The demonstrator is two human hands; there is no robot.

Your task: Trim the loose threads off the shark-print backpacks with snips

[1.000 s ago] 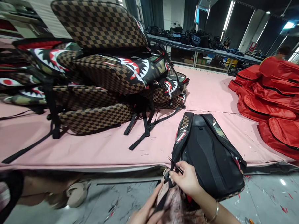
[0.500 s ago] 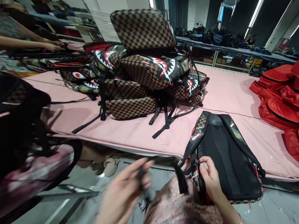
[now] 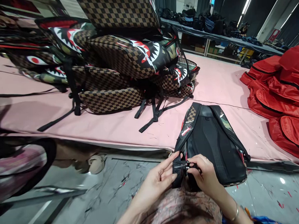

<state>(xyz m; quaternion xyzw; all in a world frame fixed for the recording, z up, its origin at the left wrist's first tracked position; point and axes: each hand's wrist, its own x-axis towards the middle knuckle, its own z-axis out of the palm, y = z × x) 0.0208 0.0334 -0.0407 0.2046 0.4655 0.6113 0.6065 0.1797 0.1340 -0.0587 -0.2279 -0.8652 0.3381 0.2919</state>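
Note:
A black backpack (image 3: 210, 145) with checkered and camouflage shoulder straps lies back panel up at the table's front edge. Beside its left side, my left hand (image 3: 159, 181) pinches a piece of black strap (image 3: 177, 180) between thumb and fingers. My right hand (image 3: 206, 175) is closed around small scissors (image 3: 187, 165), which look like thread snips with dark handles. Their thin blades point left and lie against the black strap. Exactly where the strap joins the bag is hidden.
Brown checkered backpacks with shark-mouth prints (image 3: 122, 57) are piled on the pink table (image 3: 110, 127). Red bags (image 3: 277, 93) are heaped at the right. A stool-like frame (image 3: 61, 195) stands lower left, and another person's shoe (image 3: 97, 163) is under the table. Thread scraps litter the floor.
My left hand has moved right to the strap beside the backpack. My right hand has left the bag's edge and now holds the scissors. The view has shifted right and closer.

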